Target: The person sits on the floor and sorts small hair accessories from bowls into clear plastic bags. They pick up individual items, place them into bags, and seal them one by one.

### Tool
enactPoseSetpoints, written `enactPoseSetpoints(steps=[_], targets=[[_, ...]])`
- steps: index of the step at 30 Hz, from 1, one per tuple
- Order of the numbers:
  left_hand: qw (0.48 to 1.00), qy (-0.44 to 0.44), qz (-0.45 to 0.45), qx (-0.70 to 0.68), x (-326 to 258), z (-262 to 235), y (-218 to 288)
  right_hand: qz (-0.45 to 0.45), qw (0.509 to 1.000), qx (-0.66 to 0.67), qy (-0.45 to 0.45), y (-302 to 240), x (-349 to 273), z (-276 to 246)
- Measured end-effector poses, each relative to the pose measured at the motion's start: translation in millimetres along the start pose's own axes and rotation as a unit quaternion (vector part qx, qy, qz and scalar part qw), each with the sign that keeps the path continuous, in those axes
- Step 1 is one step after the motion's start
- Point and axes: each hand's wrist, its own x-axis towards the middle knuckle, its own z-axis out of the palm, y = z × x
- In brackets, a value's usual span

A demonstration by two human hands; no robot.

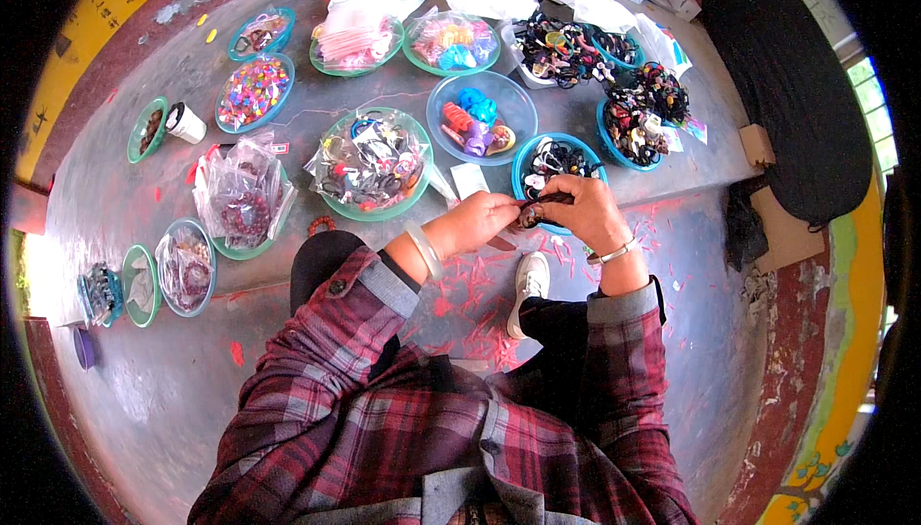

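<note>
— So, from the head camera, where does the piece sit?

— Between the two hands, held over the near edge of the grey step. The left hand (477, 221) pinches the left end of a small dark strand of beads (542, 206); the right hand (587, 210) closes over its other end, fingers curled down on it. Both grips are narrow and both are on the strand.

— And its long axis?

— Roughly left to right, tilted a little up toward the right hand. The left fingertips meet it at a rounder, brownish bead; the rest runs under the right fingers, so its full length is hidden.

— Which hand is nearer to it?

— Neither really; both touch it. The right hand covers more of it.

— What lies around?

— Just behind the hands a blue bowl (556, 163) of dark and white bits, to its left a green bowl (376, 163) of bagged pieces, farther back a clear blue bowl (481, 117) with bright clips. Below, a white shoe (528, 285) on the red-flecked floor.
</note>
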Motion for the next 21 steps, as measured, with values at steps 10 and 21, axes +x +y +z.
enactPoseSetpoints(steps=[10,21], targets=[[0.997,-0.028,-0.014,-0.072,-2.0,4.2,-2.8,-0.034,0.997,-0.019,-0.074,7.7,2.9,2.7],[0.992,0.012,-0.004,-0.126,-3.6,7.8,0.6,-0.032,0.999,0.008,-0.009,8.3,6.5,-1.4]])
